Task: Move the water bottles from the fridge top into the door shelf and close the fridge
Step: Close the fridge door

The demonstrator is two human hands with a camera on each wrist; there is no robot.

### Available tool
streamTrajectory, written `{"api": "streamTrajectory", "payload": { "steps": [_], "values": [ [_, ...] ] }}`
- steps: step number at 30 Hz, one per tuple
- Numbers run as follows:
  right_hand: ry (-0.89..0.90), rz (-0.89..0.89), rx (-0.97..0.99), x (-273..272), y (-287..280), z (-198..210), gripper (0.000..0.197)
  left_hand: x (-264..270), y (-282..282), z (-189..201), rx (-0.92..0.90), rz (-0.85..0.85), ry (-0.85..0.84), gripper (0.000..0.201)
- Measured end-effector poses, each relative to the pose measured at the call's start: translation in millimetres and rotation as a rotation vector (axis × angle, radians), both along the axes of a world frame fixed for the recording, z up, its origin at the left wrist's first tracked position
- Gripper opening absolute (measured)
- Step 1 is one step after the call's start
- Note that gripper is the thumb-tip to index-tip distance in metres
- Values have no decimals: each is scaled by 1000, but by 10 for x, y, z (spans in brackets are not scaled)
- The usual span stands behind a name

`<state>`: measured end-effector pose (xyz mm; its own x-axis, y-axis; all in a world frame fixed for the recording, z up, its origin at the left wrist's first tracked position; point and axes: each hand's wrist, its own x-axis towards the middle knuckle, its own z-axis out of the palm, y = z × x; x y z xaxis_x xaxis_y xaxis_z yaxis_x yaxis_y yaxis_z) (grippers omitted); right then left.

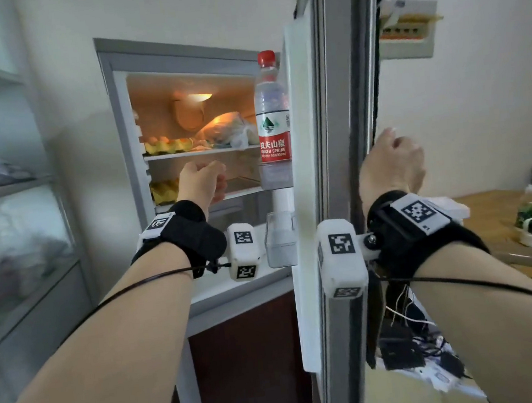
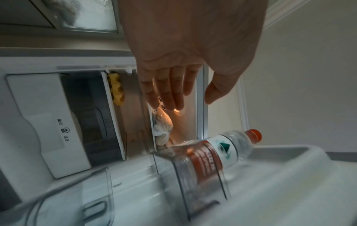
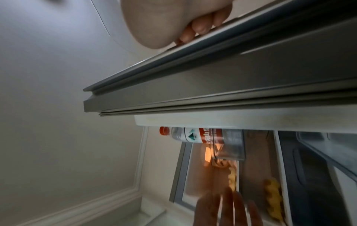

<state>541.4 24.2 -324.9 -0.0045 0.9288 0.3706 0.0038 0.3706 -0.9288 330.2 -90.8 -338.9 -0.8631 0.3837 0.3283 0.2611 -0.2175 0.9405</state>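
Note:
One water bottle (image 1: 271, 118) with a red cap and red label stands upright in the clear upper shelf of the open fridge door (image 1: 306, 164). My left hand (image 1: 219, 180) hovers in front of the lit fridge interior, left of the bottle and apart from it. In the left wrist view the left hand (image 2: 191, 102) is empty with straight fingers, and the bottle (image 2: 222, 151) sits in the clear door shelf (image 2: 203, 191). My right hand (image 1: 394, 158) grips the door's outer edge; its fingers (image 3: 201, 29) curl over the grey door edge (image 3: 212, 73). The bottle (image 3: 191, 135) shows below.
Inside the fridge lie yellow egg trays (image 1: 167, 146) and a plastic bag (image 1: 227, 128). A lower clear door shelf (image 1: 280, 239) sits under the bottle. A glass-front cabinet (image 1: 11, 195) stands on the left. A wooden table (image 1: 502, 209) and floor cables (image 1: 414, 343) lie behind the door.

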Motion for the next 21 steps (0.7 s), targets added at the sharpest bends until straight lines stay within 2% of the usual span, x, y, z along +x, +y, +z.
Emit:
{"api": "streamTrajectory", "payload": {
  "steps": [2,5,15,21],
  "values": [
    [-37,45,29,-143,-109,-3,47,-15,-37,-10,6,-1,4,8],
    [-46,125,67,-447,-236,-30,46,-77,-142,-34,18,4,12,14],
    [-98,381,97,-1428,-533,-36,36,-350,-466,15,-7,17,74,7],
    [-89,485,170,-2106,-670,-78,44,-869,-637,0,3,61,124,6]
  ]
}}
